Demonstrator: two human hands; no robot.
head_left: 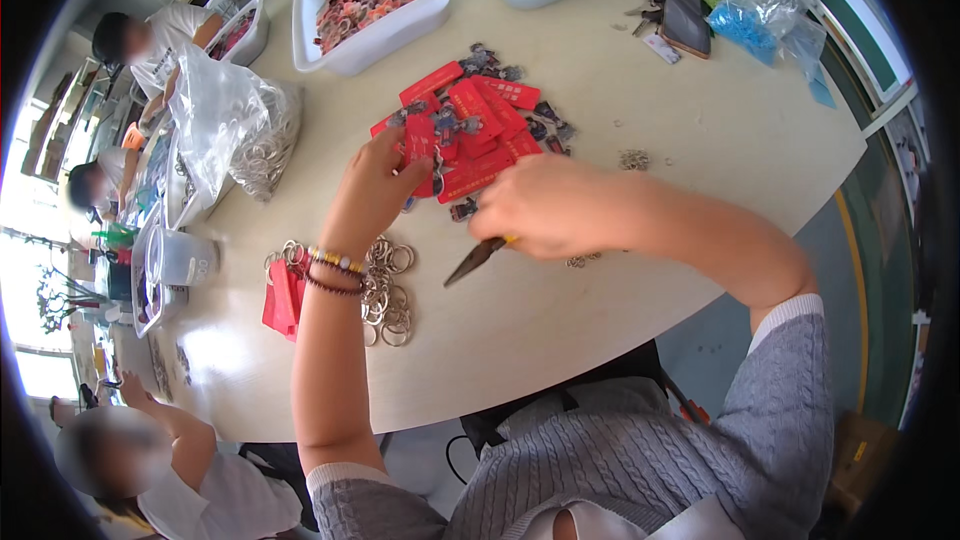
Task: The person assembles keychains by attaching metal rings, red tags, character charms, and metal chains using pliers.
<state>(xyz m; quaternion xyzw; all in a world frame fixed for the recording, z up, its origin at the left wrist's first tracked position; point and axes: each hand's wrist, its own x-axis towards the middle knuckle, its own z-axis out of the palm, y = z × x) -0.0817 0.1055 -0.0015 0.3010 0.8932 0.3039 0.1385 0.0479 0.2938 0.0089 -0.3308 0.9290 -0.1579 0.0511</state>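
Observation:
My left hand (375, 185), with beaded bracelets at its wrist, is at the near left edge of a pile of red cards (475, 110) and small printed figure charms (548, 123). Its thumb and fingers close on a red card (419, 137) there. Wrapped in my right hand (545, 205) is a pair of pliers (474, 262), its dark jaws pointing down and left. That hand is just in front of the pile and hides part of it. Metal split rings (388, 308) lie beside my left forearm, next to several red cards (284, 298).
A white bin of printed pieces (375, 50) stands at the far side. Left of the pile sits a clear bag of metal rings (262, 140). Small metal parts (633, 159) lie to the right. Keys and a phone (686, 22) are farther back. Other people sit along the left.

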